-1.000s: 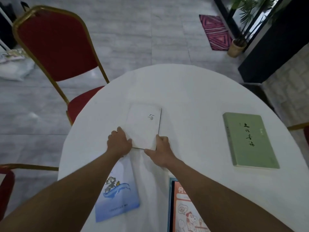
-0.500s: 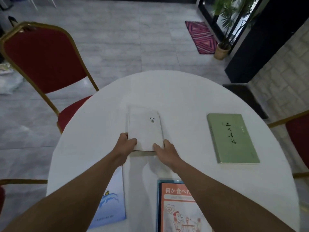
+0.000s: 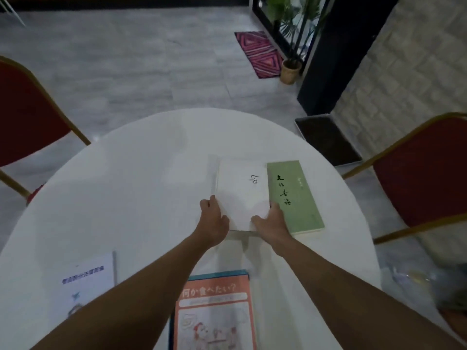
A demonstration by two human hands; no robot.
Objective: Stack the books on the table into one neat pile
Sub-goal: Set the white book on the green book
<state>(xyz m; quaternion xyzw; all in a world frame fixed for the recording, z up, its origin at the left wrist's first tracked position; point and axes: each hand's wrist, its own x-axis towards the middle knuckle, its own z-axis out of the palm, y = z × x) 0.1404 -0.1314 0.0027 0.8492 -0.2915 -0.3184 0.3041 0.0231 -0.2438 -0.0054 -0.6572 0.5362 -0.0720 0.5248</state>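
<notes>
A white book (image 3: 242, 195) with a small swirl mark on its cover sits just past the middle of a round white table (image 3: 141, 188), held at its near corners by both hands. The left hand (image 3: 213, 222) grips the near-left corner, thumb on the cover and fingers curled under the edge. The right hand (image 3: 271, 223) clasps the near-right corner the same way. The white book overlaps the left part of a green book (image 3: 294, 195) with dark brush lettering, which lies flat beneath it and shows to its 3 o'clock side.

At 6 o'clock from the white book, near the table's front edge, lies an orange picture book (image 3: 214, 311) with a blue border. At 8 o'clock, well apart, lies a pale blue-and-white booklet (image 3: 87, 281), partly crossed by the left forearm. Nothing lies between the hands and the green book.

Red chairs with gold frames stand at the table's 9 o'clock (image 3: 27, 117) and 3 o'clock (image 3: 424, 180). On the floor beyond are a pink patterned mat (image 3: 257, 54) and a potted plant (image 3: 290, 69).

Half a second ago the white book was at the table's centre, with the green book well apart to its right; now the two overlap.
</notes>
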